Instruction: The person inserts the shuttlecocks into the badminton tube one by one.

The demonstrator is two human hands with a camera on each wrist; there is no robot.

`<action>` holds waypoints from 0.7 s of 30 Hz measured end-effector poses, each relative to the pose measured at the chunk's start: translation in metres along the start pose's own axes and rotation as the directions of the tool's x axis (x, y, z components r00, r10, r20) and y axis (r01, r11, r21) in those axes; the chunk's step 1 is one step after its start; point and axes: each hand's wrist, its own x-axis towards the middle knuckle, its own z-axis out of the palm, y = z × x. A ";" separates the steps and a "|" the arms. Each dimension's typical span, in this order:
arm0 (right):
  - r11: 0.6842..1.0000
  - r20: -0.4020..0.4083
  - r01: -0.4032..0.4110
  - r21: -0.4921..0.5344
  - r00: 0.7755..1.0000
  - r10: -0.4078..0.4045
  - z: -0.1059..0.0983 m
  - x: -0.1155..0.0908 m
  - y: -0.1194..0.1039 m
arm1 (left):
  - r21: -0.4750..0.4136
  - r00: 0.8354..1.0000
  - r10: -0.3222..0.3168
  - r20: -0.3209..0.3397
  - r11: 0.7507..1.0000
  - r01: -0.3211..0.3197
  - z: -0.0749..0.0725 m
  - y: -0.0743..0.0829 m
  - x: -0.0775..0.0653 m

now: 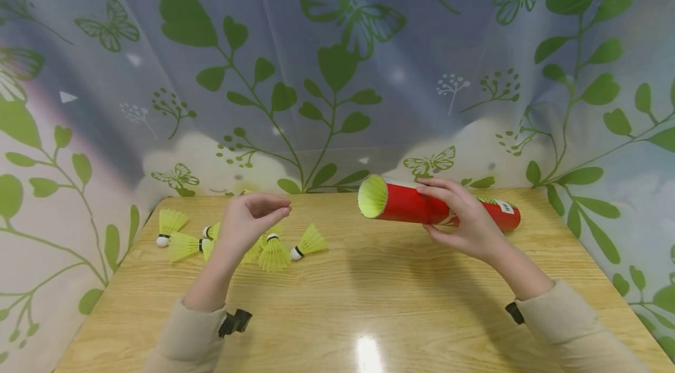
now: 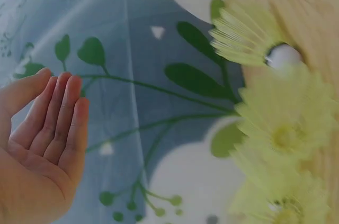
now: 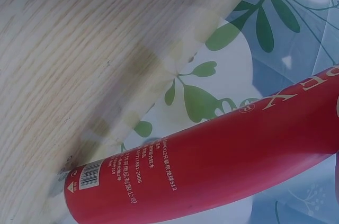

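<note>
My right hand (image 1: pixel 466 229) grips a red shuttlecock tube (image 1: pixel 408 203), fingers over the top and thumb below. The tube lies tilted above the table, its open end facing left. A yellow shuttlecock skirt (image 1: pixel 373 196) shows inside that mouth. In the right wrist view the tube (image 3: pixel 212 166) shows printed text and a barcode. My left hand (image 1: pixel 245 226) hovers over the yellow shuttlecocks (image 1: pixel 274 253), holding nothing. The left wrist view shows its fingers nearly straight, thumb close to the fingertips, with shuttlecocks (image 2: pixel 286 113) off to the right.
Several yellow shuttlecocks with white heads are scattered on the left of the wooden table (image 1: pixel 327 308), one (image 1: pixel 171 223) at the far left and one (image 1: pixel 309 241) nearest the middle. A curtain (image 1: pixel 263 68) with leaves and butterflies hangs behind the table.
</note>
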 end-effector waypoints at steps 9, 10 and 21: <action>1.000 0.007 -0.006 -0.003 1.000 0.006 -0.001 -0.001 0.000 | 0.047 0.998 -0.051 -0.048 0.998 0.053 -0.010 -0.033 -0.012; 1.000 0.008 -0.006 -0.002 1.000 0.006 -0.001 -0.001 0.000 | 0.060 0.998 -0.052 -0.047 0.997 0.055 -0.011 -0.037 -0.013; 1.000 0.001 0.005 0.006 1.000 -0.005 -0.001 -0.002 0.000 | 0.218 0.999 0.033 -0.018 0.976 -0.028 -0.016 -0.072 -0.026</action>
